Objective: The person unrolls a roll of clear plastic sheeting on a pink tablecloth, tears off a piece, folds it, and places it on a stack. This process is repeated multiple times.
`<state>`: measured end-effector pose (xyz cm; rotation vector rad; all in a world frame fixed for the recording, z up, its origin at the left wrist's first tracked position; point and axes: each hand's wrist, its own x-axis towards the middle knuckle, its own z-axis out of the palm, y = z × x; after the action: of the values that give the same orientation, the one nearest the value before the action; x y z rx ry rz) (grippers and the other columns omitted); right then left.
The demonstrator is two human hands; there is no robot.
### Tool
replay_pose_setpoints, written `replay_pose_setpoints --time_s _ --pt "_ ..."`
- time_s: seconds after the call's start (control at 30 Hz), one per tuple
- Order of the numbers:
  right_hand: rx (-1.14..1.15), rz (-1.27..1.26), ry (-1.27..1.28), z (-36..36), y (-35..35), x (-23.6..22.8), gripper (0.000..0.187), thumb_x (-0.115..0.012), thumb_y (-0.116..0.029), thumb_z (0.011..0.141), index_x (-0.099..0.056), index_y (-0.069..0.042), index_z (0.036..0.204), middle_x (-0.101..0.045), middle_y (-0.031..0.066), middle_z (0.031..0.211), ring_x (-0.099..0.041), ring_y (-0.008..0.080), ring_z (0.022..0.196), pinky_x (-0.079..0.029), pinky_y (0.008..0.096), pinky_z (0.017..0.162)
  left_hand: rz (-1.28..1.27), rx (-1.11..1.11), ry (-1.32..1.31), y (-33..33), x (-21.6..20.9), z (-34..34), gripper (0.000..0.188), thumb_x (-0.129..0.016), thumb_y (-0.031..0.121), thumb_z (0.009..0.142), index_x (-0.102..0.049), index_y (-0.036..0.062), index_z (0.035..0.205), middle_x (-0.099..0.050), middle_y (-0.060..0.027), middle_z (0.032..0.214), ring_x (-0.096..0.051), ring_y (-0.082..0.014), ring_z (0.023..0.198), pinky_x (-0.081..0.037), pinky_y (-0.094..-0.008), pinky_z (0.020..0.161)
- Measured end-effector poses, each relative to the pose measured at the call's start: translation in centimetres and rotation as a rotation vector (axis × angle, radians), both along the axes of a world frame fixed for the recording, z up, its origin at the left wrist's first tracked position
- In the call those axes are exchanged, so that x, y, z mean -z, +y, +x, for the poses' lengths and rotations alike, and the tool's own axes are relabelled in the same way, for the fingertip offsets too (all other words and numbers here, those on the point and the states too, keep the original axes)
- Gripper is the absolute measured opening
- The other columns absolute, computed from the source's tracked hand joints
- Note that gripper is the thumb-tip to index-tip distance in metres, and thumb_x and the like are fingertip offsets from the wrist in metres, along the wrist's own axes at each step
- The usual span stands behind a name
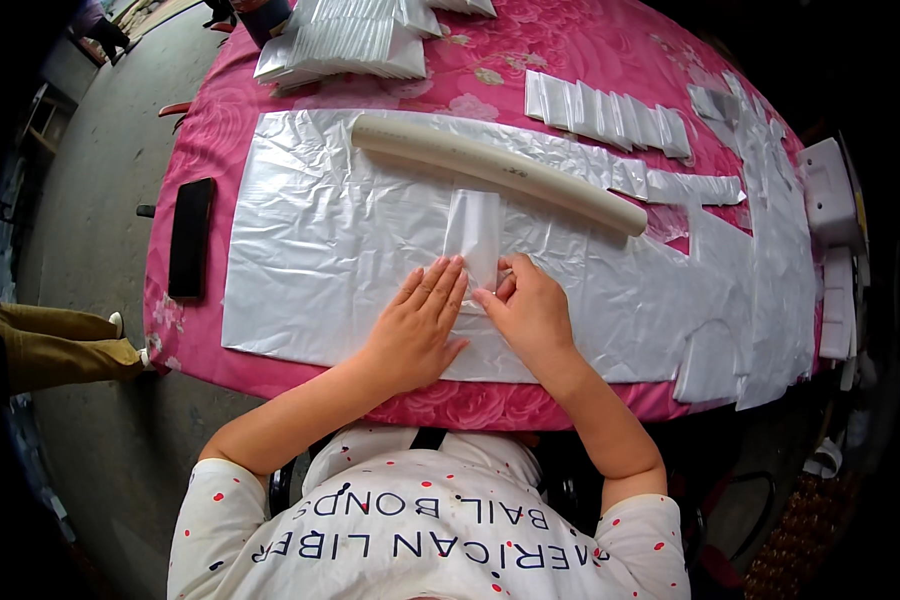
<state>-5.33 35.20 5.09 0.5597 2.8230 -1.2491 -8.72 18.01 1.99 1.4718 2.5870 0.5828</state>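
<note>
A small clear plastic strip [475, 232] lies on a large silvery plastic sheet [310, 250] spread over a pink flowered table [610, 50]. My left hand [417, 325] lies flat on the sheet, fingers together, just left of the strip's near end. My right hand [526, 308] pinches that near end between thumb and fingers. A long cream tube [495, 170] rests across the sheet just beyond the strip.
Stacks of folded clear pieces [345, 40] sit at the far left, a row of them [610, 115] at the far right. A black flat bar [190, 238] lies at the table's left edge. White boxes [835, 200] stand right. Another person's legs [50, 345] are at left.
</note>
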Motion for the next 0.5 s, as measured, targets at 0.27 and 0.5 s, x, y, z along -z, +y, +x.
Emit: replay_pose_setpoints --time_s 0.27,0.5 --pt "-0.647 0.388 0.504 -0.9 3.7 2.0 0.045 -0.068 -0.006 0.067 -0.058 -0.003 0.110 -0.055 0.0119 0.118 -0.049 0.0275 0.115 -0.040 0.0392 0.097 -0.002 -0.006 0.200 1.1 -0.7 -1.6 0.056 -0.061 0.016 0.071 -0.047 -0.0075 0.120 -0.049 -0.0195 0.126 -0.048 -0.0298 0.116 -0.036 -0.0395 0.097" --pt "-0.650 0.252 0.517 -0.9 4.2 2.3 0.035 -0.062 0.000 0.068 -0.061 -0.004 0.103 -0.060 0.0066 0.107 -0.056 0.0251 0.101 -0.046 0.0360 0.087 0.232 0.180 0.220 0.2 -0.5 -3.1 0.040 -0.057 0.005 0.071 -0.056 -0.0032 0.110 -0.059 -0.0135 0.114 -0.058 -0.0240 0.103 -0.044 -0.0375 0.089"
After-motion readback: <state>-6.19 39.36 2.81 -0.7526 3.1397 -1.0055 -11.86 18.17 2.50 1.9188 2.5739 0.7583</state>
